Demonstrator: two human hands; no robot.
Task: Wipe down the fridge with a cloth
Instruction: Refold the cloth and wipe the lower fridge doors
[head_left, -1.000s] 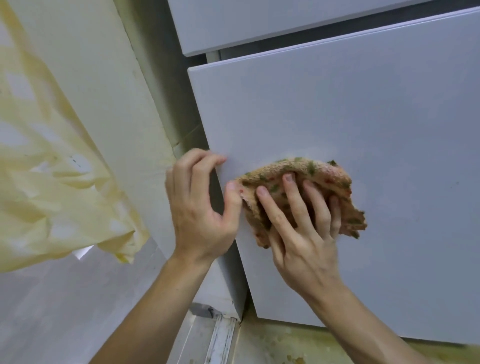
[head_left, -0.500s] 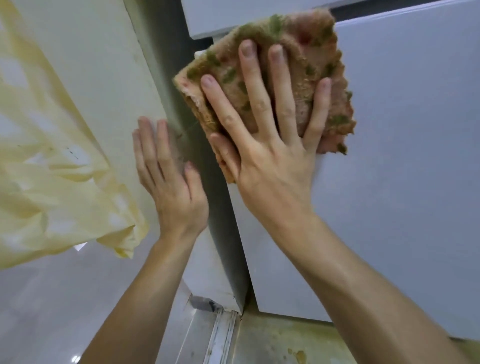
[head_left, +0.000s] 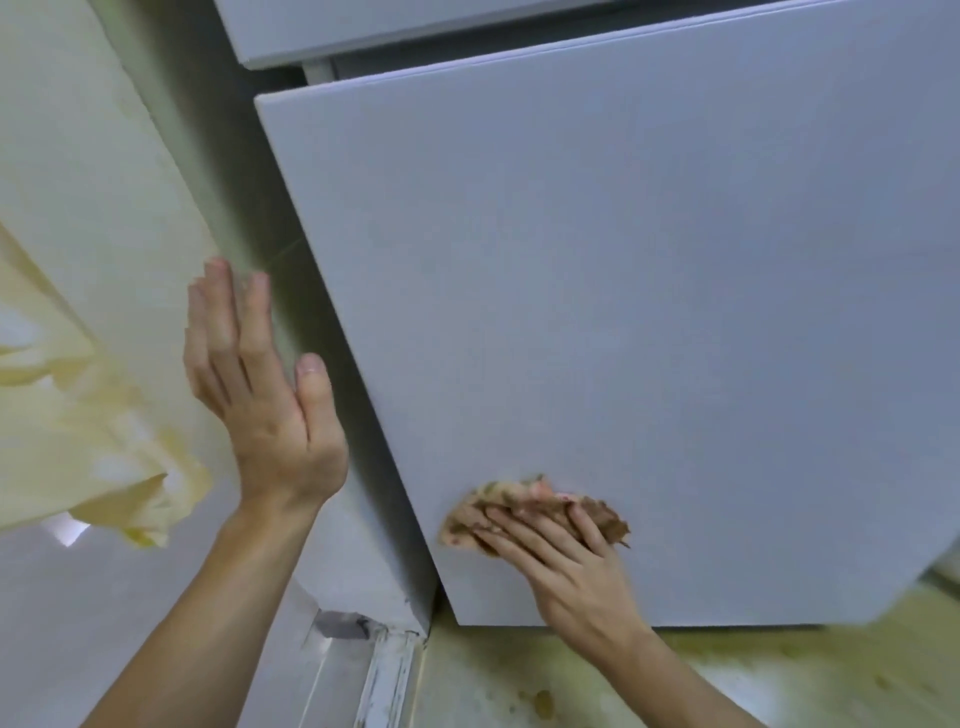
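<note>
Low on the fridge door (head_left: 623, 312), near 5 o'clock: cloth (head_left: 470, 519) bunched and pressed flat by the right hand (head_left: 571, 571), fingers straight, slightly spread. At 9 o'clock, left hand (head_left: 265, 410) held flat, fingers straight and close together, thumb apart, holding nothing; contact with the fridge side (head_left: 374, 493) not discernible. Close to the door's left edge and bottom corner; wide bare panel toward 1 o'clock. Down from the door's top-left corner since half a second ago.
</note>
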